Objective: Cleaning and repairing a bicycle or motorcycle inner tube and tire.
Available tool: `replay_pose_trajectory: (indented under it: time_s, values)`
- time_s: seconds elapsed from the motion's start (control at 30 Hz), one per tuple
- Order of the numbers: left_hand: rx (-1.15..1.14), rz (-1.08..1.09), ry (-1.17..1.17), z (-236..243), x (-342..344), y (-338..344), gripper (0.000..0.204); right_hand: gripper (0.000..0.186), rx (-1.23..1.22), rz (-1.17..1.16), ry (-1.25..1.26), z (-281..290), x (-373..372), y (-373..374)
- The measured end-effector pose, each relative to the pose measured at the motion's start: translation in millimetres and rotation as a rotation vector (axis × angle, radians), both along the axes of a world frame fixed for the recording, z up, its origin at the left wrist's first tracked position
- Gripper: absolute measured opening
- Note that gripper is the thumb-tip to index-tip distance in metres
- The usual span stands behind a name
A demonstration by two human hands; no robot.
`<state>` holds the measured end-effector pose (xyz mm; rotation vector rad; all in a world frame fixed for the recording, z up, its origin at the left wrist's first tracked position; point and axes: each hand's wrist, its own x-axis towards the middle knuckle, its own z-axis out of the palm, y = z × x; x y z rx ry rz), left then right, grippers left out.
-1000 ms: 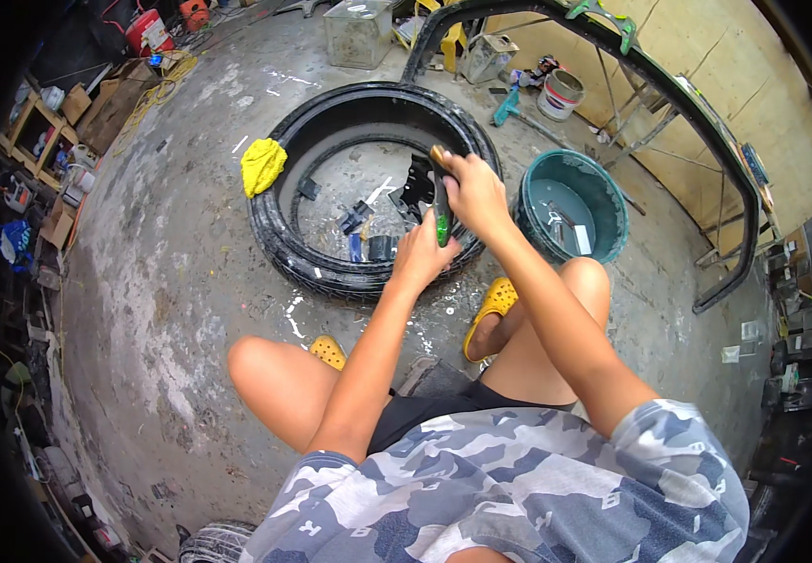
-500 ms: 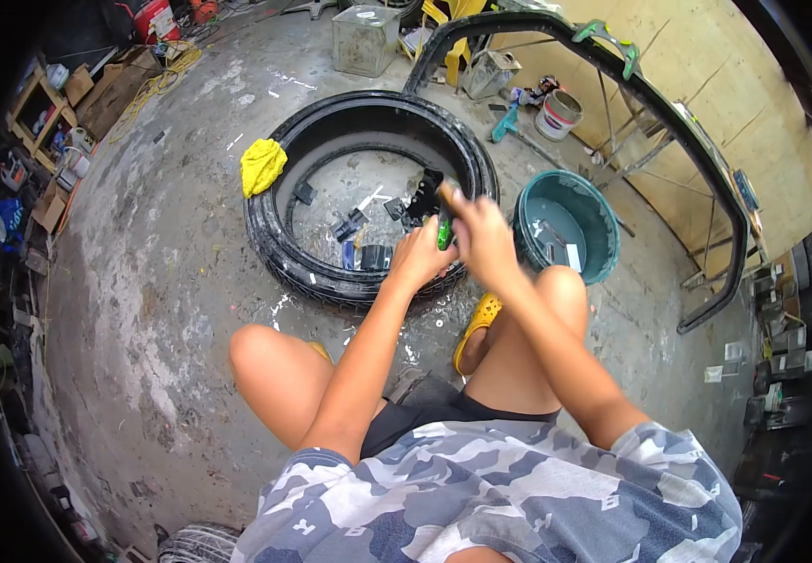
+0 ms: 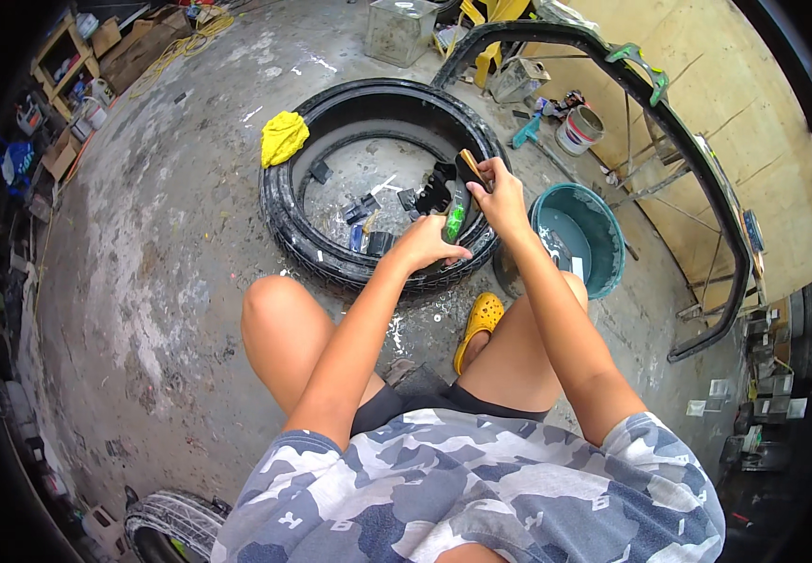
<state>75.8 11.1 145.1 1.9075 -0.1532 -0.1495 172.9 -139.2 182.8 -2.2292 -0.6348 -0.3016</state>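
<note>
My left hand (image 3: 425,244) is closed on a slim black piece with a bright green pattern (image 3: 455,220), its thumb stretched along the near side. My right hand (image 3: 503,199) pinches a small dark block with a tan edge (image 3: 471,169) between thumb and fingers, just beyond the green-patterned piece. Both hands are over the near right part of a black tyre (image 3: 279,218) lying flat on the floor. Inside its ring lie several small black parts (image 3: 361,208) and a dark toothed-looking piece (image 3: 437,188). What exactly each held thing is cannot be made out.
A yellow cloth (image 3: 283,139) hangs over the tyre's far left rim. At its right stands a teal tub (image 3: 618,239) with water and small items. Farther back are a white pail (image 3: 579,129), a blue-handled tool (image 3: 526,131) and a large black curved frame (image 3: 727,211) by a plywood board.
My right hand has shifted right and slightly nearer my body, now apart from the left. The blurred dark block shows clearly. The view has tilted, with the tyre appearing higher.
</note>
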Motion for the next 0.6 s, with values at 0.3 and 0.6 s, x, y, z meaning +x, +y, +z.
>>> replay_pose_trajectory:
  time_s: [0.3, 0.6]
  values:
    - [0.109, 0.050, -0.022, 0.9, 19.0, -7.0, 0.020, 0.026, 0.018, -0.180, -0.032, -10.2, -10.1, 2.3]
    - [0.236, 0.032, -0.064, 6.3, 19.4, -27.8, 0.021, 0.020, -0.101, -0.314, -0.248, -14.7, -16.4, 0.8]
